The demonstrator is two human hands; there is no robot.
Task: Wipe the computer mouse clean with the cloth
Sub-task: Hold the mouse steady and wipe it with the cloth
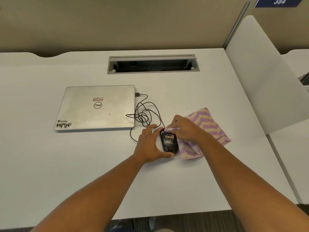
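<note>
A black computer mouse, speckled with pale dirt on top, lies on the white desk. My left hand cups its left side, fingers at the front and thumb at the rear. A purple and cream zigzag cloth lies to the right of the mouse. My right hand pinches a bunched corner of that cloth and presses it onto the front end of the mouse. The mouse's front buttons are hidden under the cloth and fingers.
A shut silver laptop lies to the left. The mouse's black cable runs in loose coils from the laptop's right edge. An open cable slot sits at the back. A white divider panel stands along the right side.
</note>
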